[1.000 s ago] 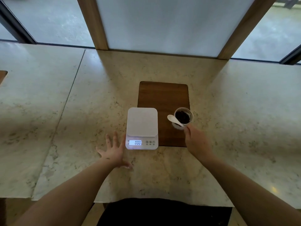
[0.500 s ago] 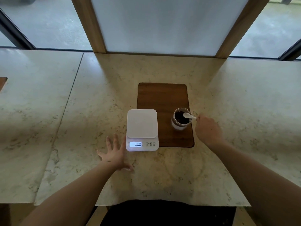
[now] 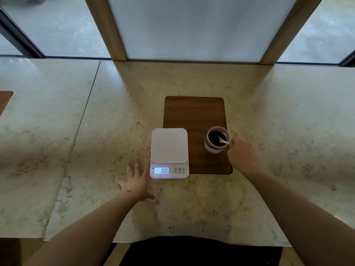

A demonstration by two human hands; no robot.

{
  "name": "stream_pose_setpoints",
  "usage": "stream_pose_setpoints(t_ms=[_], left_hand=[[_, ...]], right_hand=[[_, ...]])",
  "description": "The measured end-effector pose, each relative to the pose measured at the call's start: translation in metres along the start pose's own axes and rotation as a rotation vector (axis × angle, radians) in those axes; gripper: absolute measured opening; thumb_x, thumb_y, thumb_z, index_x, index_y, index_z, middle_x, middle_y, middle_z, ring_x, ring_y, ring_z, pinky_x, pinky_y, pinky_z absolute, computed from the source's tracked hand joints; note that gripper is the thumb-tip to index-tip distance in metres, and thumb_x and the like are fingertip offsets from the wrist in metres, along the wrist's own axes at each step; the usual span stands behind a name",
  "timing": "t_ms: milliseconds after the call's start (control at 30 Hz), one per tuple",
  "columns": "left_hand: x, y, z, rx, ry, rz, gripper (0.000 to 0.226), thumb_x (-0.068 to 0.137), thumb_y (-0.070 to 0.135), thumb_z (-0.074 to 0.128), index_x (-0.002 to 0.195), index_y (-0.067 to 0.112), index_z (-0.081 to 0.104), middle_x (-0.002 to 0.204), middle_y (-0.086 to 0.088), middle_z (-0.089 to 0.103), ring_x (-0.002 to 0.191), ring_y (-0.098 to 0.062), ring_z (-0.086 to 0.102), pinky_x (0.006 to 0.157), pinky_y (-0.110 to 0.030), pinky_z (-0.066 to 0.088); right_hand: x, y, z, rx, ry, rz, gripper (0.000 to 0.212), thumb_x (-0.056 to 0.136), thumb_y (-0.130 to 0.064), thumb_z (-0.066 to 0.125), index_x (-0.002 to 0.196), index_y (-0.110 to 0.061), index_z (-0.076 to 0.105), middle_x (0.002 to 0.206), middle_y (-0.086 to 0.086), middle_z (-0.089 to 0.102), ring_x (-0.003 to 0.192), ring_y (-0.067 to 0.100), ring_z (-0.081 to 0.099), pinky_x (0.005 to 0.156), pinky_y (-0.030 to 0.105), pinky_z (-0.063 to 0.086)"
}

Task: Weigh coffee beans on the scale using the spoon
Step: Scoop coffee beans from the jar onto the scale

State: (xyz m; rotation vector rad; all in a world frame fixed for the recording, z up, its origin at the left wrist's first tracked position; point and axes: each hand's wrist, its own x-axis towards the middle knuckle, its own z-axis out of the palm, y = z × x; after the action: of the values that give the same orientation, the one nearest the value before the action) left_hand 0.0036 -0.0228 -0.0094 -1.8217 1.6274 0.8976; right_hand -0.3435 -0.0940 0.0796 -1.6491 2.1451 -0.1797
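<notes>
A white digital scale (image 3: 169, 148) sits on the marble counter, its lit display reading 0.00 and its platform bare. To its right a clear glass jar (image 3: 216, 140) of dark coffee beans (image 3: 214, 138) stands on a brown wooden board (image 3: 194, 112). My right hand (image 3: 243, 154) is just right of the jar, shut on the handle of a white spoon (image 3: 222, 140) whose bowl dips into the beans. My left hand (image 3: 135, 181) lies flat on the counter, fingers spread, touching the scale's front left corner.
The marble counter (image 3: 96, 131) runs wide on both sides, with a seam on the left. Wooden posts (image 3: 104, 27) and a frosted panel stand along the back edge. A brown wooden piece (image 3: 4, 99) shows at the far left edge.
My right hand swung the spoon from the jar's left side round to its right, and the bowl now dips into the beans. The left hand has stayed put.
</notes>
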Motion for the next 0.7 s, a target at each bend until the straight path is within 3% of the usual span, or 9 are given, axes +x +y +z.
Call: stream_pose_setpoints(t_ms=[67, 233, 333, 467, 600, 700], left_hand=[[-0.002, 0.0, -0.001, 0.002, -0.004, -0.001, 0.162, 0.046, 0.087, 0.077, 0.132, 0.044, -0.053, 0.147, -0.004, -0.057, 0.134, -0.037, -0.052, 0.106, -0.086, -0.002], [-0.006, 0.003, -0.003, 0.009, -0.013, 0.005, 0.16, 0.05, 0.085, 0.077, 0.138, 0.041, -0.049, 0.147, -0.005, -0.057, 0.135, -0.038, -0.05, 0.108, -0.085, 0.001], [-0.008, 0.005, -0.005, 0.017, -0.014, 0.004, 0.159, 0.052, 0.084, 0.077, 0.141, 0.039, -0.047, 0.148, -0.006, -0.056, 0.136, -0.039, -0.049, 0.109, -0.084, 0.002], [-0.008, 0.005, -0.006, 0.02, -0.019, -0.002, 0.159, 0.051, 0.086, 0.076, 0.14, 0.039, -0.047, 0.148, -0.006, -0.056, 0.137, -0.039, -0.048, 0.109, -0.084, 0.0], [-0.007, 0.003, -0.004, 0.016, -0.023, -0.001, 0.16, 0.049, 0.087, 0.075, 0.138, 0.041, -0.049, 0.147, -0.005, -0.058, 0.135, -0.038, -0.05, 0.109, -0.084, 0.0], [-0.006, 0.003, -0.004, 0.012, -0.019, 0.001, 0.161, 0.047, 0.087, 0.075, 0.138, 0.04, -0.05, 0.147, -0.005, -0.057, 0.135, -0.039, -0.05, 0.108, -0.085, 0.0]], right_hand=[[0.001, -0.002, 0.001, 0.032, -0.058, 0.035, 0.019, 0.097, -0.01, 0.042, 0.082, -0.013, 0.052, 0.077, 0.005, 0.052, 0.072, 0.024, 0.052, 0.052, 0.031, 0.031], [0.001, -0.002, 0.004, 0.238, -0.13, 0.157, 0.021, 0.094, -0.008, 0.039, 0.078, -0.015, 0.051, 0.076, 0.005, 0.052, 0.067, 0.019, 0.048, 0.053, 0.031, 0.03], [0.002, -0.003, 0.006, 0.309, -0.13, 0.178, 0.026, 0.092, -0.005, 0.038, 0.067, -0.013, 0.042, 0.066, 0.007, 0.043, 0.061, 0.022, 0.041, 0.055, 0.03, 0.027], [0.001, -0.002, 0.01, 0.423, -0.14, 0.235, 0.028, 0.094, -0.005, 0.039, 0.067, -0.012, 0.038, 0.063, 0.008, 0.034, 0.06, 0.02, 0.032, 0.06, 0.039, 0.024], [0.004, -0.003, 0.014, 0.584, -0.14, 0.387, 0.034, 0.098, -0.01, 0.043, 0.068, -0.013, 0.059, 0.057, 0.003, 0.036, 0.05, 0.019, 0.033, 0.048, 0.031, 0.028], [0.004, -0.002, 0.014, 0.667, -0.155, 0.433, 0.032, 0.098, -0.01, 0.043, 0.072, -0.011, 0.062, 0.056, 0.002, 0.03, 0.045, 0.018, 0.028, 0.038, 0.025, 0.022]])
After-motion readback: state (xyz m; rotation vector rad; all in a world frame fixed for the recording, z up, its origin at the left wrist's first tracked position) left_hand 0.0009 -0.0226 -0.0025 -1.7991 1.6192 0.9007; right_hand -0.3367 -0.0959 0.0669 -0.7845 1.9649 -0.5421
